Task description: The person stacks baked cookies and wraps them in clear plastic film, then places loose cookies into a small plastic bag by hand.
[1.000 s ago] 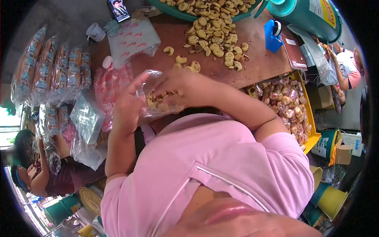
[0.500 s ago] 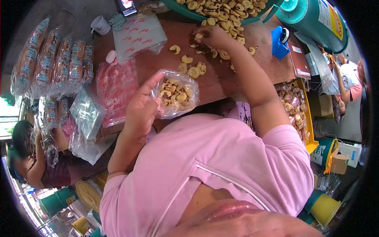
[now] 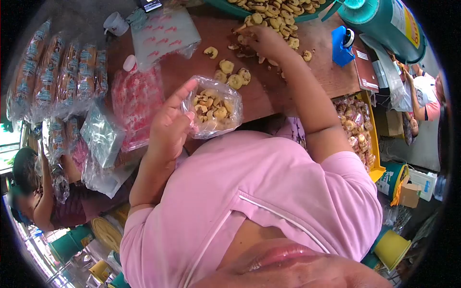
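My left hand point(image 3: 168, 125) is closed on the near left rim of a clear plastic bag point(image 3: 233, 126), its index finger stretched along the side. Inside the bag lie broken, curved yellow cookies point(image 3: 211, 108) with brown patches. Out over the table, my right hand point(image 3: 264, 43) curls palm down around cookies at the edge of a loose pile point(image 3: 283, 26); the palm hides part of what it grips. Several single cookies point(image 3: 235, 81) lie between my two hands.
A green basin point(image 3: 314, 18) of cookies stands at the far edge. Nearby are a blue tape dispenser point(image 3: 342, 45), a green bucket point(image 3: 379, 24), plastic sheets point(image 3: 165, 33), a white mug point(image 3: 116, 24), and bagged goods point(image 3: 57, 72). Other people are at left and right.
My right hand has shifted slightly, its fingers reaching a little farther over the cookies. My left hand still holds the bag, and the view has tilted slightly.
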Action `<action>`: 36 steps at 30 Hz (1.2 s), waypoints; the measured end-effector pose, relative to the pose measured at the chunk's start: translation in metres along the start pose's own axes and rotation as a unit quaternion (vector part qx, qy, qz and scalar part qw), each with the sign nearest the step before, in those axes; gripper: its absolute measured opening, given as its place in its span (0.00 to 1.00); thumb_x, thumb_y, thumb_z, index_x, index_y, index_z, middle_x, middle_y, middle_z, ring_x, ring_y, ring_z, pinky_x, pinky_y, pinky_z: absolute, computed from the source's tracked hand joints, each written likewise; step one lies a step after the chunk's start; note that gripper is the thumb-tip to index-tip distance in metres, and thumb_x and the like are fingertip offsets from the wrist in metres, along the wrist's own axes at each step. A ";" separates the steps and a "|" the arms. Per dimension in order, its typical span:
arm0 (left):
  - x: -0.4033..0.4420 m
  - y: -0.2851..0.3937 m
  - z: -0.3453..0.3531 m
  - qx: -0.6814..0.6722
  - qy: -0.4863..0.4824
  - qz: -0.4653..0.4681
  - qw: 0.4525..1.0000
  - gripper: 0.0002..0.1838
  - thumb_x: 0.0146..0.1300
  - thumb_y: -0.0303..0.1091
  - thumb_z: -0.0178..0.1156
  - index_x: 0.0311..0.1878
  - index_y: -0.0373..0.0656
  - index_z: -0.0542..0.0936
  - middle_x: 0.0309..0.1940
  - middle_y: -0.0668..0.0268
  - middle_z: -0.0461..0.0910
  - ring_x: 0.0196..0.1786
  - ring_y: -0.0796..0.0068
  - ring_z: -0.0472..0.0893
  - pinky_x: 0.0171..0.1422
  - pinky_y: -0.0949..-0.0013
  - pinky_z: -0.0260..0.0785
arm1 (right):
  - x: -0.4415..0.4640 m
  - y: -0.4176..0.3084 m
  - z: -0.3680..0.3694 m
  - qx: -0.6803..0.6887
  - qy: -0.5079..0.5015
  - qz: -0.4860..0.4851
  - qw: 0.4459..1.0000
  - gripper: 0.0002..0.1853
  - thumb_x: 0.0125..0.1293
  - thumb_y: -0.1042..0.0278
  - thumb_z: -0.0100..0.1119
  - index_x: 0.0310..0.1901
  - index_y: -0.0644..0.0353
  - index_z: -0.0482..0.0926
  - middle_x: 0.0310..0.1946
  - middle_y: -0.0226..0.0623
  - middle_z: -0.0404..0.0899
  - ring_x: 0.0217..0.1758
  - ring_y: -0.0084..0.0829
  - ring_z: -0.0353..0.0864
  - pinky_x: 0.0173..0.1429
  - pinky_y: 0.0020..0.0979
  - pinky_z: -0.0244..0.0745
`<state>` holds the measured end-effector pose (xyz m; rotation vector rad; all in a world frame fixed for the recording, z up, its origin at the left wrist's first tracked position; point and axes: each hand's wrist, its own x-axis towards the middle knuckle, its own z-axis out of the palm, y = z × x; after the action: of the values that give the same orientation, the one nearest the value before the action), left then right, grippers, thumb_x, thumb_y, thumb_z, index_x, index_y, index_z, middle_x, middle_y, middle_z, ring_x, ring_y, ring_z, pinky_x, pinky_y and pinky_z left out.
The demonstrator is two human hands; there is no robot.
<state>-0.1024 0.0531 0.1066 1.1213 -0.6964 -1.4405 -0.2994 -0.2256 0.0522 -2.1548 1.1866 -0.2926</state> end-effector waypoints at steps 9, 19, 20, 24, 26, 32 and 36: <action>0.003 -0.001 0.003 -0.006 -0.012 0.004 1.000 0.35 0.65 0.18 0.45 0.78 0.38 0.62 0.52 0.63 0.80 0.37 0.87 0.76 0.44 0.79 0.71 | 0.018 0.038 0.025 -0.132 0.094 -0.052 0.985 0.21 0.62 0.67 0.68 0.57 0.57 0.80 0.45 0.46 0.85 0.51 0.49 0.84 0.57 0.44 0.79; 0.002 -0.008 -0.003 -0.005 -0.026 0.012 1.000 0.33 0.68 0.18 0.46 0.78 0.38 0.62 0.53 0.64 0.80 0.38 0.87 0.76 0.47 0.79 0.71 | 0.052 0.008 0.031 -0.017 0.078 -0.125 0.989 0.19 0.59 0.73 0.69 0.53 0.58 0.80 0.43 0.39 0.85 0.50 0.37 0.86 0.55 0.37 0.80; 0.002 -0.009 -0.004 -0.001 -0.027 0.012 1.000 0.33 0.68 0.17 0.46 0.78 0.38 0.62 0.54 0.63 0.80 0.38 0.87 0.76 0.47 0.79 0.71 | 0.058 0.012 0.034 0.024 0.076 -0.137 0.987 0.20 0.59 0.72 0.69 0.54 0.58 0.80 0.45 0.39 0.85 0.50 0.37 0.86 0.55 0.37 0.80; 0.001 -0.004 0.003 -0.022 -0.014 0.007 1.000 0.34 0.67 0.17 0.46 0.78 0.37 0.61 0.59 0.61 0.79 0.41 0.86 0.78 0.48 0.78 0.72 | 0.054 0.004 0.027 -0.039 0.020 -0.119 0.992 0.23 0.58 0.69 0.71 0.57 0.56 0.81 0.52 0.41 0.84 0.53 0.38 0.85 0.57 0.37 0.80; 0.002 -0.003 0.003 -0.022 -0.020 0.006 1.000 0.34 0.67 0.17 0.45 0.78 0.37 0.61 0.60 0.60 0.78 0.42 0.86 0.78 0.49 0.78 0.73 | 0.048 0.008 0.024 -0.124 -0.030 -0.089 0.988 0.24 0.58 0.67 0.72 0.58 0.55 0.82 0.54 0.43 0.84 0.54 0.41 0.84 0.58 0.39 0.79; 0.002 -0.005 -0.006 -0.007 -0.056 0.001 0.998 0.34 0.67 0.17 0.46 0.78 0.38 0.62 0.59 0.62 0.78 0.41 0.88 0.77 0.47 0.79 0.72 | 0.021 -0.014 0.017 -0.168 -0.027 -0.079 0.982 0.23 0.57 0.63 0.73 0.56 0.52 0.83 0.49 0.47 0.85 0.51 0.47 0.85 0.57 0.42 0.80; 0.000 -0.006 -0.003 0.001 -0.034 0.000 0.999 0.33 0.67 0.17 0.46 0.78 0.39 0.62 0.57 0.63 0.79 0.40 0.88 0.76 0.46 0.80 0.72 | 0.021 -0.015 0.007 -0.150 0.012 -0.098 0.984 0.23 0.56 0.61 0.76 0.54 0.53 0.82 0.46 0.45 0.86 0.48 0.46 0.86 0.55 0.42 0.80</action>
<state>-0.1014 0.0544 0.1002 1.0783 -0.7460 -1.4836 -0.2741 -0.2340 0.0543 -2.5438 1.0892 -0.2374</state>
